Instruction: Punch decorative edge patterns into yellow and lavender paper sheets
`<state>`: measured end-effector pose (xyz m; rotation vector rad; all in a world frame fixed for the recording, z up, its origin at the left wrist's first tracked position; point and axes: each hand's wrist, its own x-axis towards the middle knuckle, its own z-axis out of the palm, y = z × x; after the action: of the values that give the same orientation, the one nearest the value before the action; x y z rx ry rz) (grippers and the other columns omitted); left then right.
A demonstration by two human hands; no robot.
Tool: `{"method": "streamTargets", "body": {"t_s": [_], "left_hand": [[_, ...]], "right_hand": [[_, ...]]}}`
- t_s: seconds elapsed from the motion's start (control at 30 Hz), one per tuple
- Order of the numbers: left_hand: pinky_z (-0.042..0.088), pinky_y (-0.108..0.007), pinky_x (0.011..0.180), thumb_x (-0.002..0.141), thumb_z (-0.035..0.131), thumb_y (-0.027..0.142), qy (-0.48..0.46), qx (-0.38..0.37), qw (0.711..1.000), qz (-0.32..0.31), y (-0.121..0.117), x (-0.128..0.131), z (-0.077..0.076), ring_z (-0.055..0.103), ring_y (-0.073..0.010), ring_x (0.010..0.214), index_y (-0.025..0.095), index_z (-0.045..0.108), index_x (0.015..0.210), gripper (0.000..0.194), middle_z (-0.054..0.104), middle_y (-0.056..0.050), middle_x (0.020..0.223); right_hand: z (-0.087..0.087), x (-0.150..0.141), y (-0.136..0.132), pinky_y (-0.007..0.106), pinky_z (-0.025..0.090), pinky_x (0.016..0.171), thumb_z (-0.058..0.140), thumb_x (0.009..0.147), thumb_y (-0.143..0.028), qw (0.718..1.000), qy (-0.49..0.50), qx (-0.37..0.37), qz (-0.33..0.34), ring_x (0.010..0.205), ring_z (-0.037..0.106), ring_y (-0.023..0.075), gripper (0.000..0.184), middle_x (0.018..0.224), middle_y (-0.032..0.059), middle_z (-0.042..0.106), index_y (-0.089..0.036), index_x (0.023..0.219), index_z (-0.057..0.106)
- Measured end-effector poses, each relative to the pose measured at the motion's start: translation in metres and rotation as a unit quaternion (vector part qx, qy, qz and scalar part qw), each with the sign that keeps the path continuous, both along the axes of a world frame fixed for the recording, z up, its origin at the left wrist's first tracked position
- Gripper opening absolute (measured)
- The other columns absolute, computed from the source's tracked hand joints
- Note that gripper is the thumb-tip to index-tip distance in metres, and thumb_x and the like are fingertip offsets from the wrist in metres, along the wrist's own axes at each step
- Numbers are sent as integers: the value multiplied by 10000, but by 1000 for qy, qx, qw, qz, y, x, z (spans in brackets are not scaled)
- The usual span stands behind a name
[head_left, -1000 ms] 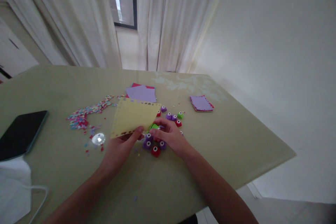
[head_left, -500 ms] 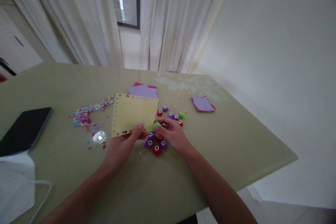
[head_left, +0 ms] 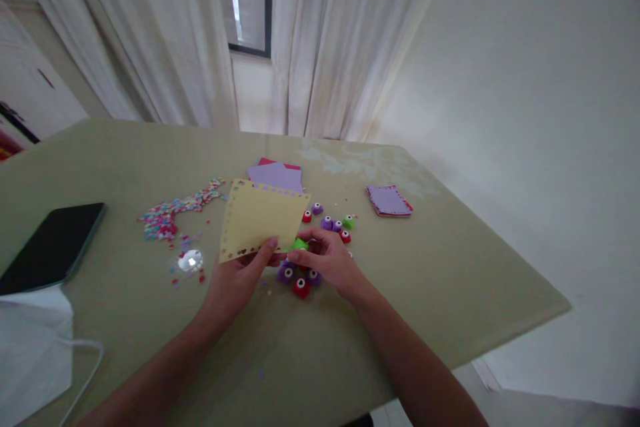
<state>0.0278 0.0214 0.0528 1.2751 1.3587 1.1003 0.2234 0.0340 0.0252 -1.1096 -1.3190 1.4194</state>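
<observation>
My left hand [head_left: 239,278] pinches the near edge of a yellow paper sheet [head_left: 260,219] with small punched holes along its borders, held just above the table. My right hand [head_left: 325,260] is closed on a small green paper punch [head_left: 300,244] at the sheet's lower right corner. Under and around my right hand lie several little purple and red punches [head_left: 300,287]. More punches [head_left: 334,223] sit a little farther back.
On the olive table [head_left: 450,273] are a purple-and-red paper stack [head_left: 277,175], a smaller stack [head_left: 389,201] to the right, a trail of paper confetti [head_left: 167,212], a shiny round disc [head_left: 191,260], a dark phone [head_left: 50,247] and a white face mask [head_left: 30,353] at left.
The yellow sheet has tilted and shifted slightly while both hands kept their hold. The camera view has drifted a little.
</observation>
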Motion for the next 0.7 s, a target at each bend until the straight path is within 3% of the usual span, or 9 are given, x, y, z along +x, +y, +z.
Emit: {"method": "streamTargets", "body": {"t_s": [0.27,0.53,0.7], "left_hand": [[679,-397,771,816,688,522,2,14,1000,-3,2,2,-3,826,-304,761,228,801,734,325,848,-66,784],[674,-360,682,787,733,507,-19,26,999,-17,3,2,-6,812,-276,682,215,774,797,295,841,-59,770],[670,-346,696,816,694,506,9,29,999,-38,4,0,-5,816,-275,714,220,753,676,324,838,-76,778]], "right_hand": [[4,-2,-3,275,486,631,996,623,-443,1000,-9,-17,-5,659,606,148,477,788,-3,701,-190,929,733],[9,-1,-1,251,438,582,863,782,-581,999,-7,15,-29,626,565,121,433,789,5,699,-178,908,767],[13,-1,-1,254,469,621,952,679,-502,999,33,-9,-12,663,606,130,427,827,11,741,-187,913,783]]}}
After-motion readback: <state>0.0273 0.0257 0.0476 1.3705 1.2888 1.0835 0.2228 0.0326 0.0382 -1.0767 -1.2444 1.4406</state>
